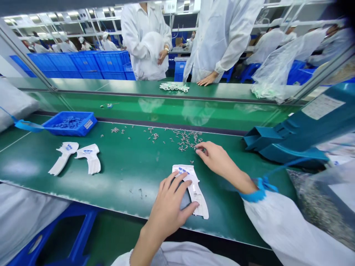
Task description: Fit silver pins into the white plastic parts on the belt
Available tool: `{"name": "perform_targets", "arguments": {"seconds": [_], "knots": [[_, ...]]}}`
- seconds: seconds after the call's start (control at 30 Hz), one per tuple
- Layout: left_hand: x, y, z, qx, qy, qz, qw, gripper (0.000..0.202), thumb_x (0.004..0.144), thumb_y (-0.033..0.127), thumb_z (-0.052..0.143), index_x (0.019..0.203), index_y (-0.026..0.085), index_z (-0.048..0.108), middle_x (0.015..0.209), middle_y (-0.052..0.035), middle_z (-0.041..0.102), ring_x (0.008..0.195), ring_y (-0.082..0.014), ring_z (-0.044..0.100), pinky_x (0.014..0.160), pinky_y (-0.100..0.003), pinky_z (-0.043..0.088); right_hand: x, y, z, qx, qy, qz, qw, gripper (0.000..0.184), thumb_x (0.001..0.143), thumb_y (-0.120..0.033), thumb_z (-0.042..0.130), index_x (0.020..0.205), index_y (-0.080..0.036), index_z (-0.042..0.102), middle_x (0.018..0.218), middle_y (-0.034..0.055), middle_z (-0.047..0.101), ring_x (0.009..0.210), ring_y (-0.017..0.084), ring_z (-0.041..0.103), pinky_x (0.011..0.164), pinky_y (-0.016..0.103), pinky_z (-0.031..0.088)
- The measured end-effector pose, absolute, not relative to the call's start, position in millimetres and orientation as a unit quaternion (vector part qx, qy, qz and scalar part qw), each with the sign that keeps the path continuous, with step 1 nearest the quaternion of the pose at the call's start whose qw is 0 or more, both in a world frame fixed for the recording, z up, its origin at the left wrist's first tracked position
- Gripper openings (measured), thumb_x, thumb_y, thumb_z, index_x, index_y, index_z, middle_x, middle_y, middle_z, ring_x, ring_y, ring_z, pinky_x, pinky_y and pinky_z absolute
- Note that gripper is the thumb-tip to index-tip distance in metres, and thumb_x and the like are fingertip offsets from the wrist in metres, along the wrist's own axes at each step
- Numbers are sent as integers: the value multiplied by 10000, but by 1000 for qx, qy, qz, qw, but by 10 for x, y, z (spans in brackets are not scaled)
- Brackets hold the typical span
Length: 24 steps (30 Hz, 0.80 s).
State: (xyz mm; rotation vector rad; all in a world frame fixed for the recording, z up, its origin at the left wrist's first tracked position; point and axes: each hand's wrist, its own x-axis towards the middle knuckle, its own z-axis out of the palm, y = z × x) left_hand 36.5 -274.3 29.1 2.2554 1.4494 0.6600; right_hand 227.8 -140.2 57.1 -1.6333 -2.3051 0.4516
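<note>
A white plastic pistol-grip shell half (201, 201) with small blue pieces at its upper end lies on the green table before me. Over it my left hand (170, 201) is spread, fingertips and thumb touching the shell, not wrapped round it. My right hand (217, 159) is at the right edge of a scatter of tiny metal parts, possibly screws (184, 139). Its thumb and forefinger are drawn together there; whatever is between them is too small to make out. One loose metal part (191, 162) lies just above the shell.
Two similar white shells (65, 157) (93, 159) lie to the left, below a blue tray (87, 127) of small blue parts. A teal machine housing (299, 129) and a clear bag of small parts (321, 207) are at right. Two people in white coats (146, 40) stand beyond the raised green ledge (116, 88).
</note>
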Motion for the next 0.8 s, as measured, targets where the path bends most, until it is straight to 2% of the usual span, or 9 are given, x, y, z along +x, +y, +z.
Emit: {"name": "perform_targets", "arguments": {"seconds": [0.17, 0.27, 0.37, 0.53, 0.63, 0.7, 0.8], "knots": [[357, -2751, 279, 801, 513, 245, 189, 470, 883, 357, 680, 1308, 263, 501, 1475, -77, 490, 1414, -314, 367, 1095, -530, 409, 2116, -1105, 474, -589, -797, 100, 81, 153, 932, -195, 534, 1001, -156, 665, 1008, 115, 712, 925, 249, 660, 753, 309, 438], [358, -2754, 268, 801, 512, 245, 190, 480, 875, 358, 691, 1305, 258, 502, 1480, -74, 485, 1414, -316, 361, 1097, -531, 408, 2122, -1152, 544, -579, -807, 95, 69, 219, 918, -119, 493, 1046, -148, 669, 1030, 127, 726, 949, 255, 667, 770, 314, 440], [360, -2752, 275, 800, 516, 239, 194, 485, 874, 362, 696, 1303, 248, 500, 1488, -69, 477, 1417, -316, 353, 1105, -528, 400, 2189, -1314, 697, -554, -819, 125, 81, 260, 939, -141, 458, 1074, -162, 679, 1084, 115, 729, 993, 261, 663, 812, 332, 449], [361, -2755, 298, 799, 517, 233, 201, 499, 873, 373, 701, 1309, 240, 498, 1495, -63, 467, 1416, -316, 343, 1120, -527, 384, 2298, -1796, 854, -504, -780, 346, 132, 220, 951, -305, 496, 991, -216, 693, 976, 45, 742, 883, 216, 679, 771, 321, 491], [362, -2770, 294, 792, 513, 258, 207, 492, 884, 375, 688, 1321, 260, 494, 1487, -63, 465, 1416, -312, 335, 1116, -522, 388, 2307, -2089, 808, -484, -699, 501, 158, 208, 929, -360, 544, 1032, -221, 660, 897, 26, 733, 844, 195, 688, 764, 304, 522], [366, -2781, 288, 780, 510, 298, 205, 414, 907, 350, 662, 1285, 258, 520, 1425, -71, 511, 1391, -299, 361, 1110, -498, 396, 2294, -2222, 756, -483, -642, 570, 173, 211, 912, -367, 576, 1046, -216, 636, 851, 19, 726, 834, 190, 697, 776, 302, 535], [376, -2789, 281, 764, 506, 347, 198, 273, 929, 292, 636, 1188, 240, 566, 1234, -69, 614, 1281, -265, 460, 1081, -453, 422, 2280, -2316, 700, -485, -589, 619, 187, 211, 894, -370, 605, 1036, -214, 615, 840, 18, 721, 840, 193, 710, 793, 307, 542]]}}
